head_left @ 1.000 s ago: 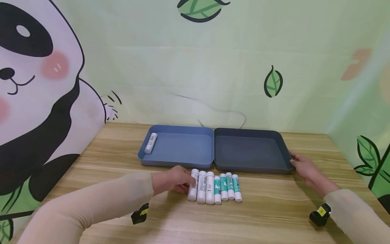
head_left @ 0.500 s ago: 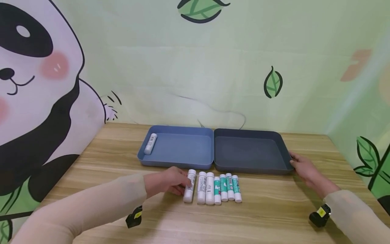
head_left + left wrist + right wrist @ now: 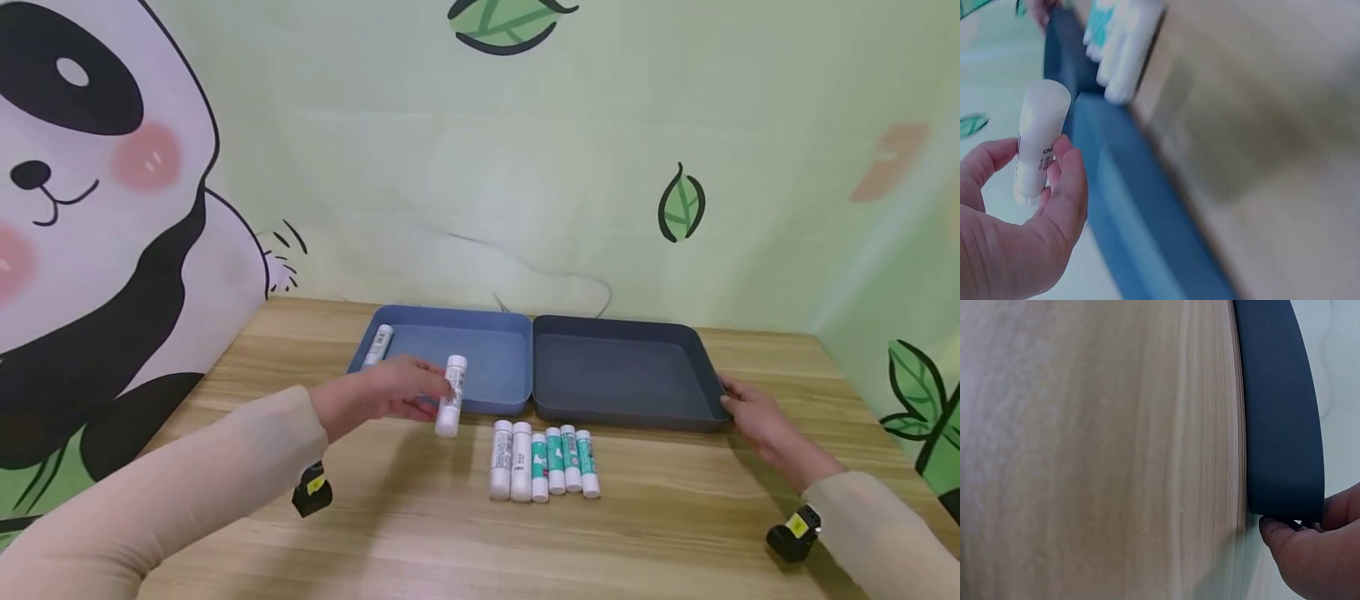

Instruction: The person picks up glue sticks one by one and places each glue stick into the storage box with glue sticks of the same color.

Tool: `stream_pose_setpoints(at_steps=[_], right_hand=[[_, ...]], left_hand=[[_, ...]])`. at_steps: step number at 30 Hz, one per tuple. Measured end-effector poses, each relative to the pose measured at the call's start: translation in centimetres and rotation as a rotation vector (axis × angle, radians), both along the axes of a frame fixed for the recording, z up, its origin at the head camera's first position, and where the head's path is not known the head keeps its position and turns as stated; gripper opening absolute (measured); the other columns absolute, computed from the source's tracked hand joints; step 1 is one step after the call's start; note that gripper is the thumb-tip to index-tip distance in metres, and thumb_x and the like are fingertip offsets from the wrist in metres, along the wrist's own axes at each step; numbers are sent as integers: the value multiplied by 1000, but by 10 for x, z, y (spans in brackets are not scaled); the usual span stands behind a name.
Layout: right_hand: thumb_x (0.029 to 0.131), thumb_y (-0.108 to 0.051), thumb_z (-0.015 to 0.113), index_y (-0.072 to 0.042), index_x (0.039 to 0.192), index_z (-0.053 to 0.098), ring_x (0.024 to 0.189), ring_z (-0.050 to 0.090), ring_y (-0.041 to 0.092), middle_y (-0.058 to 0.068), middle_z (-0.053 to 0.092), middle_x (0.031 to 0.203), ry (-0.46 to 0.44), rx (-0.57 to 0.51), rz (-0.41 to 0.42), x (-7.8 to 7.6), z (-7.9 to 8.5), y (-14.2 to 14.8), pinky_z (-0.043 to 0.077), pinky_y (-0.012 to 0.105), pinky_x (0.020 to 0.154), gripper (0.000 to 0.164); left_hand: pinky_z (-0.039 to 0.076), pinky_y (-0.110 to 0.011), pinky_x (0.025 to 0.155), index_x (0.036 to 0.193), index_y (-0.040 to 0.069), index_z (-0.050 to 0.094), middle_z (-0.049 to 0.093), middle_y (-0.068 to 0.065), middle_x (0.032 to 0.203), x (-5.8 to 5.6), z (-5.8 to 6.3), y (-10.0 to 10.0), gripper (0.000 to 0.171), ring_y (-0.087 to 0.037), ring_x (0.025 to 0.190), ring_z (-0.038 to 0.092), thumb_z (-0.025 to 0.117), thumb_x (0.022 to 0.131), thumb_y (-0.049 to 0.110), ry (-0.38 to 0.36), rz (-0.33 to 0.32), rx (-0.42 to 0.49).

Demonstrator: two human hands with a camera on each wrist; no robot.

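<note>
Head view: left, a printed panda (image 3: 127,242) fills the pale green backdrop (image 3: 375,208) behind the wood-grain bench (image 3: 660,533); a blue tray (image 3: 480,354) at the far side holds a white tube (image 3: 378,344) at its left; before its near wall, the left hand (image 3: 393,387) has its grip pinched on a raised white stick (image 3: 452,396); rightward, two white tubes (image 3: 521,461) and four green-and-white sticks (image 3: 556,458) lie nearer than the dark tray (image 3: 622,371); its right end meets the right hand (image 3: 757,415), whose grip I cannot tell
</note>
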State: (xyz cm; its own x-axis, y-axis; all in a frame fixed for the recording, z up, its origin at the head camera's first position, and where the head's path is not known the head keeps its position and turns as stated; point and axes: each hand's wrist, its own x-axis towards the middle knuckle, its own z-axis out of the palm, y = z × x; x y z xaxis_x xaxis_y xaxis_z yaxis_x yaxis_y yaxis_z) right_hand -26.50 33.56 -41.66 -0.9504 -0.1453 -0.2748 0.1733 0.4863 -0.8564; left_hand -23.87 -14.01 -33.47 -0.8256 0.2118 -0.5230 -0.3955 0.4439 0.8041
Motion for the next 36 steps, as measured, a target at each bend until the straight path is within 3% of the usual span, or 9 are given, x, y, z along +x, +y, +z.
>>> stream_pose_setpoints(at_steps=[3,7,11,15,18,24,28,29,36], right_hand=[[109,-4,15,12,156,-6,151,11,56,41,0,161,1,-2,2,2,-2,1,20,63,125,54],[109,-5,16,12,157,-4,151,15,55,42,5,161,9,32,2,3,-3,2,32,53,123,54],[109,-5,16,12,157,-4,151,17,54,42,5,161,12,35,4,3,-4,4,34,50,122,54],[109,-4,17,13,156,-3,150,20,53,43,8,160,17,38,-2,3,-6,6,48,27,111,54],[109,-5,17,14,156,-2,150,21,52,43,8,160,17,39,-5,3,-7,6,50,20,104,54],[109,-5,16,12,157,-4,151,17,54,42,5,161,11,11,-8,2,-6,3,29,57,123,54],[109,-4,17,12,157,-3,151,17,55,42,5,161,15,10,-9,1,-6,2,29,58,124,54],[109,-4,17,13,157,-2,151,17,55,42,6,161,16,11,-10,1,-5,2,35,51,123,54],[110,-4,16,13,157,-3,152,17,53,41,5,162,14,-3,-14,-1,-4,4,40,44,121,54]], left_hand=[[58,-38,101,151,-3,41,59,-21,136,-15,12,-7,58,-25,102,67,61,100,15,22,8,-1],[55,-41,108,151,-2,42,57,-21,138,-35,29,-13,57,-25,103,66,61,101,18,59,13,-41],[48,-45,116,152,-3,40,50,-23,147,-53,49,-15,56,-30,117,62,58,103,18,90,-6,-88],[47,-44,117,153,-3,39,46,-23,152,-69,64,-14,57,-34,126,57,57,104,20,107,1,-129],[48,-42,116,151,-2,41,48,-22,151,-77,71,-12,56,-34,125,58,59,103,22,116,25,-146],[49,-40,116,148,-1,45,48,-20,149,-89,73,-10,53,-34,125,58,60,102,20,112,73,-134],[47,-40,117,149,-1,45,47,-20,150,-96,66,-13,52,-33,128,56,60,102,19,95,110,-111],[48,-40,117,149,0,45,47,-19,150,-98,64,-13,53,-33,128,56,61,102,19,94,117,-110],[48,-39,116,150,0,43,46,-18,148,-102,60,-16,54,-31,126,55,60,103,20,119,117,-115]])
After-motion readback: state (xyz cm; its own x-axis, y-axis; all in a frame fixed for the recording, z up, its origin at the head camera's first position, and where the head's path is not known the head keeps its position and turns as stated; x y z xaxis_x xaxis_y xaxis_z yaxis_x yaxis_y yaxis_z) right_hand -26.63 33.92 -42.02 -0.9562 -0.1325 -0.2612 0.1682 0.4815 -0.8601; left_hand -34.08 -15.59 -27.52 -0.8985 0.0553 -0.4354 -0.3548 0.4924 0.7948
